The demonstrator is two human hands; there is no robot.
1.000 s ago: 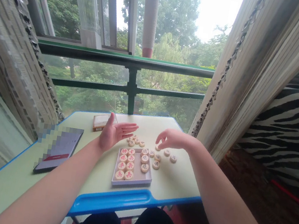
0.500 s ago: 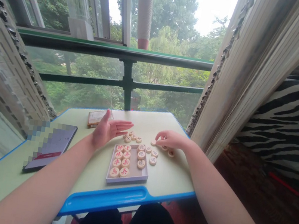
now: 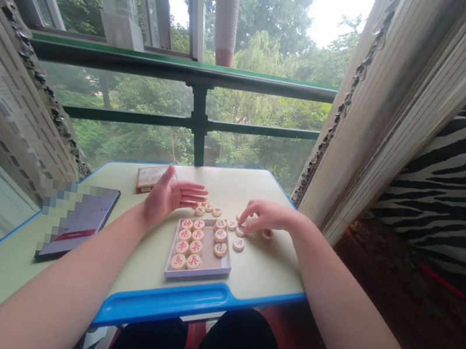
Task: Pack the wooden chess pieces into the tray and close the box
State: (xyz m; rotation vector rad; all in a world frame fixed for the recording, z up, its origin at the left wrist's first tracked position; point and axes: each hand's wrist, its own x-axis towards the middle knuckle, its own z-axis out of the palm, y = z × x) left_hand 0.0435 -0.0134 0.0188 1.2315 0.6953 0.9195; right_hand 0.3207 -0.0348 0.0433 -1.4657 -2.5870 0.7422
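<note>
My left hand is open, palm turned inward with fingers spread, beside several loose round pieces behind the box. Over the loose pieces to the right of the box hovers my right hand, its fingers apart and a fingertip on a round piece. The shallow box holds two columns of red-marked pieces on its left side and several dark-marked pieces on its right. One more loose piece lies by the box's right wall.
A small flat box sits at the back left of the pale table. On the left lies a dark-edged purple book or case, partly pixelated. A blue tray groove runs along the front edge, near my knees.
My right hand has shifted slightly left and down, from a piece farther back to one nearer the box. My left hand holds nearly the same pose. The view has tilted slightly.
</note>
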